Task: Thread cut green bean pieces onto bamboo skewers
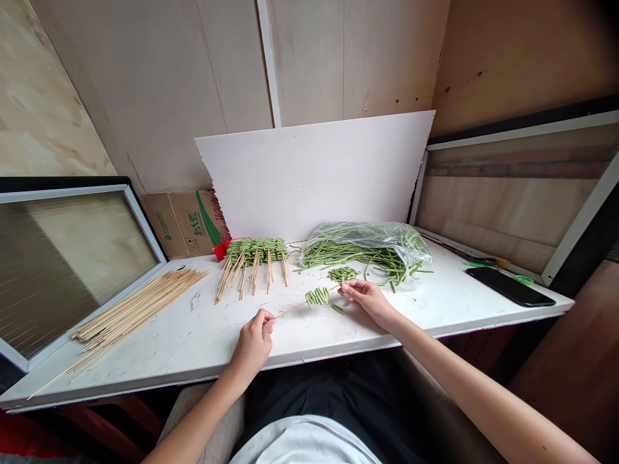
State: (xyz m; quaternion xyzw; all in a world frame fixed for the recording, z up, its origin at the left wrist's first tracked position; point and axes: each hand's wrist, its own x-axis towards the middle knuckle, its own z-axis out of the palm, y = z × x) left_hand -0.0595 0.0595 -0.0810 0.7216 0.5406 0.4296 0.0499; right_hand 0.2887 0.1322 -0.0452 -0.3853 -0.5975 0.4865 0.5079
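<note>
My left hand (256, 335) is closed round the lower end of a thin bamboo skewer (291, 310). Several short green bean pieces (317, 297) sit crosswise in a row near its far end. At the skewer's tip, the fingers of my right hand (363, 298) are pinched together; what lies between them is too small to make out. A small pile of cut bean pieces (343, 274) lies just beyond the tip, and one loose bean piece (337, 309) rests on the white table (300, 341) below it.
Bare bamboo skewers (140, 306) lie bundled at the left. Loaded bean skewers (256, 248) are stacked at the back, by a cardboard box (186, 222). A clear plastic bag (401, 235) holds long green beans (329, 254). A black phone (510, 287) lies at the right.
</note>
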